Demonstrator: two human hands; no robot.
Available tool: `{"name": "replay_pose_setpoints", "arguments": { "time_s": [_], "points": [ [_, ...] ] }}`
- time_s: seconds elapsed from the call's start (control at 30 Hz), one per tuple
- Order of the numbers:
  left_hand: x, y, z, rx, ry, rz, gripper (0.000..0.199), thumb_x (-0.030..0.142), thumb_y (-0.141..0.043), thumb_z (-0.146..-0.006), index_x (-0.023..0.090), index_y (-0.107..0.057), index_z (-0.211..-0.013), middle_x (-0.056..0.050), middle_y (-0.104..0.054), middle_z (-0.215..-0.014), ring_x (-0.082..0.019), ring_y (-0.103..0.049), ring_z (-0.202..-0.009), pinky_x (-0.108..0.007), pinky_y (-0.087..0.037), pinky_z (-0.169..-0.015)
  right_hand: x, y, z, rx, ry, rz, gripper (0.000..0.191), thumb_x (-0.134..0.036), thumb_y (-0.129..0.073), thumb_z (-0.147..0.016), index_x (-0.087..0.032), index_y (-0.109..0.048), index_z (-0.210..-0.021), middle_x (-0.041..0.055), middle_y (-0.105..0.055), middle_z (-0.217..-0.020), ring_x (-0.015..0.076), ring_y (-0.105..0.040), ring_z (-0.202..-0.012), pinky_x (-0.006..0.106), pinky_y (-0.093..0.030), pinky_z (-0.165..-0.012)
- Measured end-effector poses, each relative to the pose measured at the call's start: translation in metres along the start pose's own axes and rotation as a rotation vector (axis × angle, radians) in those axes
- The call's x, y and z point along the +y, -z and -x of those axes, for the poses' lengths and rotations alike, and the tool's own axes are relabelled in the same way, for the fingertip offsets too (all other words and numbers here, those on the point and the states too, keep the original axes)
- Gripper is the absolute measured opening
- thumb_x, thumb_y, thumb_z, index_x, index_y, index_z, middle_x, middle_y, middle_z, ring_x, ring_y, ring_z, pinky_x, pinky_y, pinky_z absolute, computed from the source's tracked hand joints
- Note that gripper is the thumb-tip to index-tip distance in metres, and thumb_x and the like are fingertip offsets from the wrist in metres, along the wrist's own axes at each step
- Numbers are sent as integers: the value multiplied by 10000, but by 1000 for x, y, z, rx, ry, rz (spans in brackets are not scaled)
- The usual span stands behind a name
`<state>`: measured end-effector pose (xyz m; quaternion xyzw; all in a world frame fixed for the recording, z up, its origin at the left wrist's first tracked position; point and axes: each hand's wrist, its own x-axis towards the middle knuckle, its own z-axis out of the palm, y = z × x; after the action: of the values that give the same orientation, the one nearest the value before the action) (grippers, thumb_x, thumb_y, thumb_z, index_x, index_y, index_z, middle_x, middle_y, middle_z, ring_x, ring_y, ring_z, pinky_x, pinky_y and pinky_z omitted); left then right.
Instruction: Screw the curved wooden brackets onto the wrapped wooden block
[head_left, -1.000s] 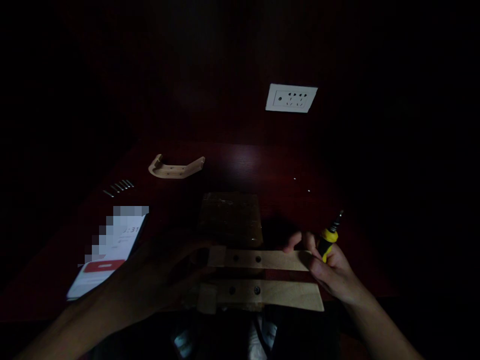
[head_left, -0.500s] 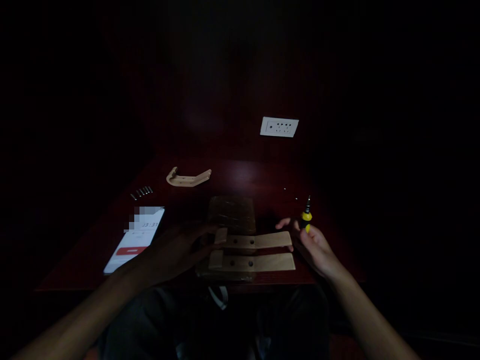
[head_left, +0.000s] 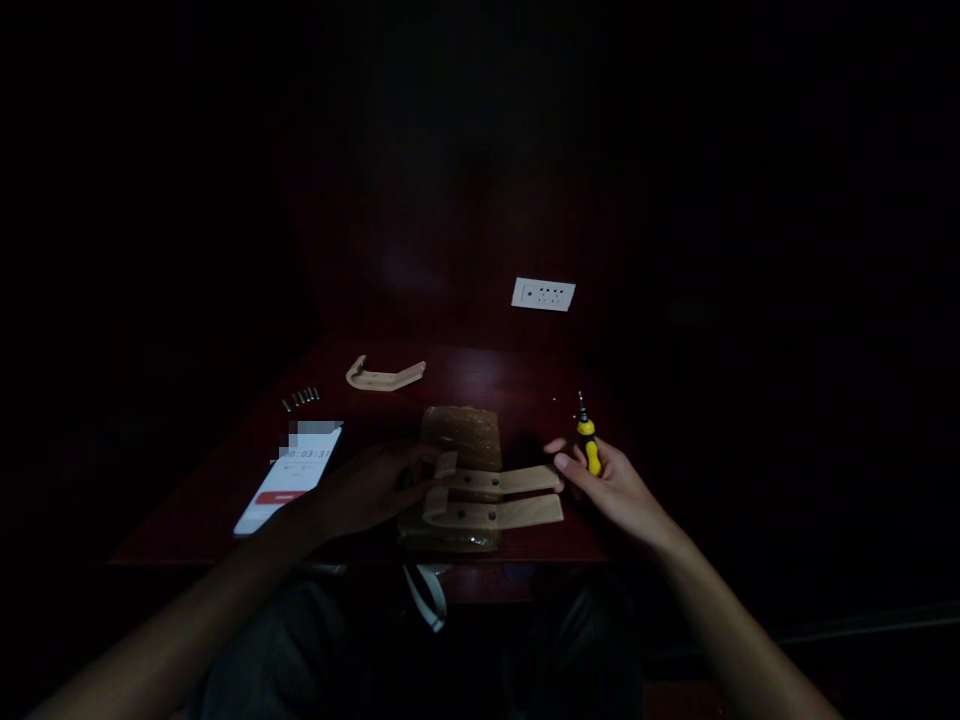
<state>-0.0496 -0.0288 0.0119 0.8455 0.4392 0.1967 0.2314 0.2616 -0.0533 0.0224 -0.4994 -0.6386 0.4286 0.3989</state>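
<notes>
Two pale wooden hooks (head_left: 525,512), each with two dark holes, lie side by side across a brown plastic-wrapped block (head_left: 461,430). My left hand (head_left: 375,490) is in deep shadow, its fingers closed about the upturned left end of the farther wooden hook (head_left: 525,480). A yellow and black screwdriver (head_left: 590,450) is tucked in my right hand (head_left: 619,490), tip pointing up and away. My right thumb and a finger also touch the farther hook's right end.
A phone (head_left: 289,480) with a lit timer lies at the left. Beyond it are several small metal pins (head_left: 301,398) and another wooden hook (head_left: 386,378). Tiny bits (head_left: 555,400) lie at the right. A white socket plate (head_left: 544,294) is on the back wall.
My right hand has moved left, bringing its thumb onto the farther hook's right end, and the screwdriver moved with it. The hooks are slightly tilted now. The whole view has shifted a little.
</notes>
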Motion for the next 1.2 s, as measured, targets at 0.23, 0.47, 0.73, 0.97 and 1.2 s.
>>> {"name": "replay_pose_setpoints", "arguments": {
  "time_s": [0.23, 0.47, 0.73, 0.97, 1.2],
  "points": [
    [-5, -3, 0, 5, -13, 54, 323, 382, -508, -871, 243, -572, -1155, -25, -662, -989, -173, -623, -837, -275, -491, -725, 0, -9, 2, 2, -18, -20, 337, -451, -648, -759, -174, -608, -946, -31, -467, -685, 116, -496, -600, 256, -443, -550],
    [-7, -4, 1, 17, -30, 98, 312, 356, -514, -869, 231, -568, -1149, -32, -660, -1012, -172, -623, -860, -281, -496, -746, 6, -11, 1, 6, 5, 32, 313, -452, -622, -778, -176, -620, -926, -21, -481, -685, 121, -493, -608, 256, -431, -566],
    [-6, -3, 1, 10, -34, 162, 321, 314, -514, -867, 229, -556, -1173, -34, -657, -1031, -172, -622, -880, -285, -501, -771, 15, -11, 0, 5, 30, 62, 288, -436, -615, -794, -182, -631, -927, -31, -443, -698, 117, -460, -636, 241, -398, -590],
    [-6, -1, 2, -12, -30, 150, 334, 279, -532, -852, 227, -547, -1181, -34, -649, -1036, -167, -614, -888, -287, -496, -784, 19, -12, -1, 10, 48, 56, 274, -425, -628, -791, -188, -642, -929, -31, -414, -698, 115, -431, -640, 234, -376, -582],
    [-3, 2, 4, -25, -18, 148, 347, 266, -529, -845, 230, -546, -1190, -33, -647, -1029, -167, -613, -884, -282, -501, -770, 26, -8, -1, 9, 0, -40, 305, -453, -593, -819, -181, -603, -956, 0, -555, -720, 137, -530, -641, 267, -439, -618]
  ]
}}
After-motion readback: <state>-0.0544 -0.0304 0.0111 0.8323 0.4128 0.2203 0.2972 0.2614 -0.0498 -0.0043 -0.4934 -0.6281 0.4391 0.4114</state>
